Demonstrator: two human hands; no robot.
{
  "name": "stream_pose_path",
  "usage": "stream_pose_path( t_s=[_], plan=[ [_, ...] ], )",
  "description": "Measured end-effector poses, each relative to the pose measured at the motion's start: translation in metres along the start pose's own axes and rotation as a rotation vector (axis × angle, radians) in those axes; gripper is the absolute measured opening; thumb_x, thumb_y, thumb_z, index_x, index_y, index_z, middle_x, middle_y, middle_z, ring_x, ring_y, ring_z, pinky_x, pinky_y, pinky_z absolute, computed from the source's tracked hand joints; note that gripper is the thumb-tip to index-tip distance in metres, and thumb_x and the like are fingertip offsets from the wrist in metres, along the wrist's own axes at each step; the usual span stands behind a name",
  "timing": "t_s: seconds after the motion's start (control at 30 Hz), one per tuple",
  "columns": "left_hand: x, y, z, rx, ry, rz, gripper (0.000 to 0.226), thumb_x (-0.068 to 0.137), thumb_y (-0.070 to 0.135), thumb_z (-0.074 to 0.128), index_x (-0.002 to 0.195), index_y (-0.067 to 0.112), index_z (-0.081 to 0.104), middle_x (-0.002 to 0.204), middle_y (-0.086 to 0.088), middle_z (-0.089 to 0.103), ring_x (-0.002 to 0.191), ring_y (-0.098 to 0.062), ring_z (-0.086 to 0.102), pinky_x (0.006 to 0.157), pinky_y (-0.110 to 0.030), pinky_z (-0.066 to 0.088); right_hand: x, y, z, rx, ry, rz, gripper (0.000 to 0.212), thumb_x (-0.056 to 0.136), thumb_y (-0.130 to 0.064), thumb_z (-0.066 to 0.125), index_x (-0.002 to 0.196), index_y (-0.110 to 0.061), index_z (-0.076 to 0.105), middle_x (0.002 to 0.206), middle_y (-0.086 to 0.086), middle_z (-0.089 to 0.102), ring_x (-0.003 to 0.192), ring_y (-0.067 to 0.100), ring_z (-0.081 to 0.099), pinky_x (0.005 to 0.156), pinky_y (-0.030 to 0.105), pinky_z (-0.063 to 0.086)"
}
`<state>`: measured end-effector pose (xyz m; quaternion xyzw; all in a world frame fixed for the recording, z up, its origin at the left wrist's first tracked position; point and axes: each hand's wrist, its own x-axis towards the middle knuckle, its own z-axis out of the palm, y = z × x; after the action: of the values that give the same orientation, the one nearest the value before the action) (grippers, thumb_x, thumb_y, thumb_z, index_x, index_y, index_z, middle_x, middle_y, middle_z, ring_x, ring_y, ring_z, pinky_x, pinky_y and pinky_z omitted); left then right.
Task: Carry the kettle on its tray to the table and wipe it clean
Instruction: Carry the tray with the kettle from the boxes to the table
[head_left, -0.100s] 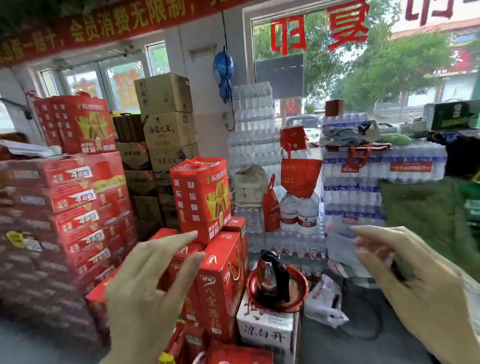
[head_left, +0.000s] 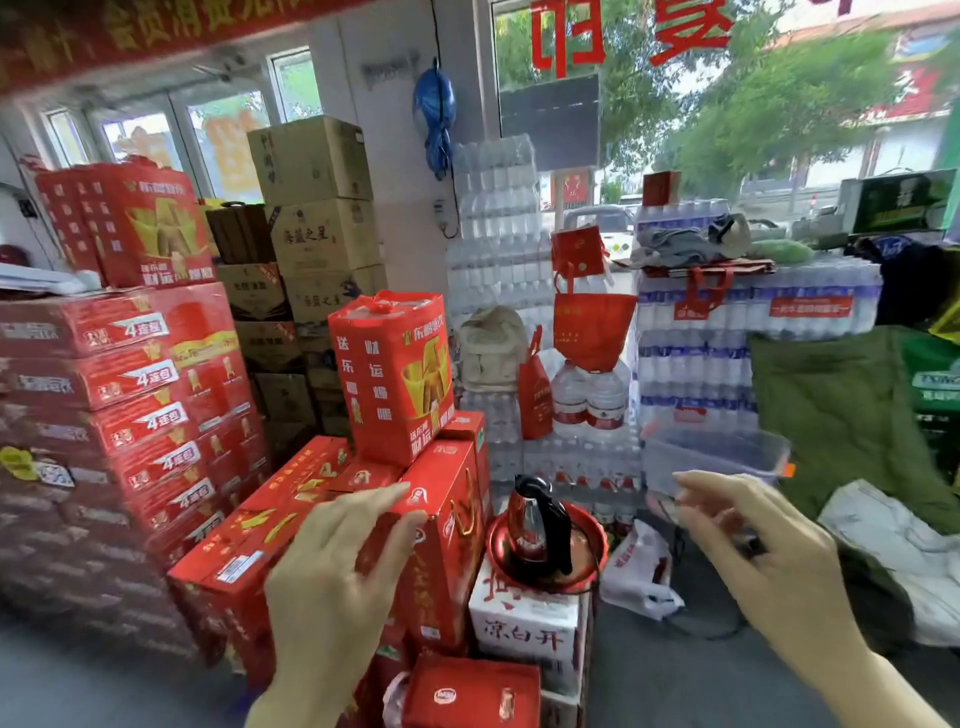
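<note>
kettle (head_left: 535, 525) on tray (head_left: 498, 556) | tray on carton (head_left: 524, 623) | hands flank kettle

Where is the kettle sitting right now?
In the head view, lower centre: the kettle stands on its red tray atop a white carton, just right of the red cartons, between both hands.
</note>
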<state>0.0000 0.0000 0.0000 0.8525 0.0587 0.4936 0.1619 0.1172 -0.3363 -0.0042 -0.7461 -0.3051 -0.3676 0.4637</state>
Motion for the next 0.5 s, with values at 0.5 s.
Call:
stream_pose_path(
  t_s=[0.5],
  plan=[
    [-0.123,-0.055,0.225,0.160,-0.594,-0.528,0.036,0.098,0.046,0.049,0.124,0.028,0.066,0.121,0.009,0.067,0.114,-0.018,0.061,0.083,-0.035,0.051,-0.111,0.184,0.083,-0.452,-0.294,0.652,0.014,0.087,-0.031,0.071,0.097,-0.021,0.072,0.088,-0.006,0.072,0.086,0.021,0.068,0.064,0.026,0.039]
  ],
)
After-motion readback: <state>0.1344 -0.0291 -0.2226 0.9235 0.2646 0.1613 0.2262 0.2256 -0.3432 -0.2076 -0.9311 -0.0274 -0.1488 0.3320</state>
